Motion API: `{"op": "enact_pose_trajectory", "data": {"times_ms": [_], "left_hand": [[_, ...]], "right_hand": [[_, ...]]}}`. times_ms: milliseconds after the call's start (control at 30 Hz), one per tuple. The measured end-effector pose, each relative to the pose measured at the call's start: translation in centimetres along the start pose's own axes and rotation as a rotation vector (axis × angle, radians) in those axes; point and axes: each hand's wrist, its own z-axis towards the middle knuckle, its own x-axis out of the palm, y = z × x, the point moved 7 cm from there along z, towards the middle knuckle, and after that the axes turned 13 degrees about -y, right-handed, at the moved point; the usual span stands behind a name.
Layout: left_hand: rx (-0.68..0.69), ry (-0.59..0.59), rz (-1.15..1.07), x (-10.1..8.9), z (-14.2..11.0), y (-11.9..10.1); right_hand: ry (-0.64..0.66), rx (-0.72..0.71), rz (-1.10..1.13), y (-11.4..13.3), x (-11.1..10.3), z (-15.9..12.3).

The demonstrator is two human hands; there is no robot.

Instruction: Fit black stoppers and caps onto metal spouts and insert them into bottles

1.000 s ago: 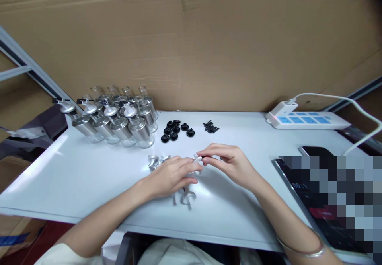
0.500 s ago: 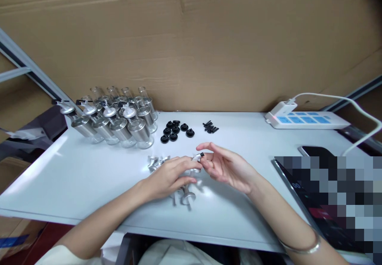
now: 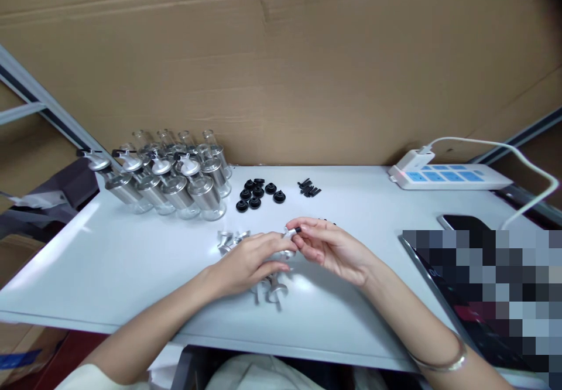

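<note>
My left hand [image 3: 248, 261] is closed around a silver pour spout [image 3: 287, 254], holding it just above the table. At the spout's tip is a small black flap [image 3: 298, 230], which my right hand [image 3: 340, 252] pinches between thumb and fingertips. Loose silver spouts [image 3: 276, 291] lie under and in front of my left hand, with more spouts [image 3: 225, 240] beyond it, partly covered by the fingers. Farther back are several black stoppers [image 3: 254, 202] and a small pile of thin black pieces [image 3: 310, 190].
Glass-and-metal bottles [image 3: 204, 195] stand in rows at the back left, the front ones with spouts fitted. A power strip [image 3: 456, 177] with a white cable lies at the back right. A phone [image 3: 465, 222] and a dark, partly blurred device [image 3: 432, 273] lie on the right.
My right hand's fingers have come together on the black flap at the spout's tip; the index finger was raised before. My left hand stays in place with the spout.
</note>
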Motion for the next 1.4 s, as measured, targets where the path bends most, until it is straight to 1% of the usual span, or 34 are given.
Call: {"op": "enact_pose_trajectory", "data": {"times_ms": [133, 333, 500, 633, 700, 767, 833, 933, 1000, 1133, 1400], "left_hand": [[0.010, -0.006, -0.004, 0.0, 0.0, -0.1], [-0.001, 0.041, 0.017, 0.3, -0.1, 0.0], [-0.027, 0.062, 0.010, 0.4, -0.1, 0.1], [-0.035, 0.079, 0.016, 0.7, -0.1, 0.3], [-0.044, 0.085, 0.033, 0.8, -0.1, 0.4], [-0.063, 0.078, 0.054, 0.7, -0.1, 0.7], [-0.073, 0.060, 0.070, 0.6, -0.1, 0.8], [-0.059, 0.045, 0.091, 0.6, 0.0, 0.7], [-0.047, 0.048, 0.115, 0.6, 0.0, 0.6], [-0.026, 0.047, 0.166, 0.6, 0.0, 0.7], [0.014, 0.122, 0.302, 1.0, -0.2, 1.1]], "right_hand": [[0.007, -0.007, -0.003, 0.0, 0.1, 0.1], [0.021, -0.009, -0.011, -0.1, 0.0, 0.2], [-0.023, -0.019, -0.028, -0.1, -0.4, 0.4], [-0.044, -0.029, -0.066, 0.1, -0.3, 0.3], [-0.077, -0.048, -0.093, 0.1, -0.4, 0.2], [-0.129, -0.110, -0.132, 0.3, -0.5, 0.2], [-0.192, -0.229, -0.200, 0.7, -0.7, 0.1], [-0.287, -0.435, -0.404, 1.7, -0.7, -0.2], [-0.306, -0.502, -0.548, 2.1, -0.4, -0.4], [-0.265, -0.501, -0.682, 2.1, 0.0, -0.3], [-0.270, -0.516, -0.696, 1.7, -0.4, 0.0]]}}
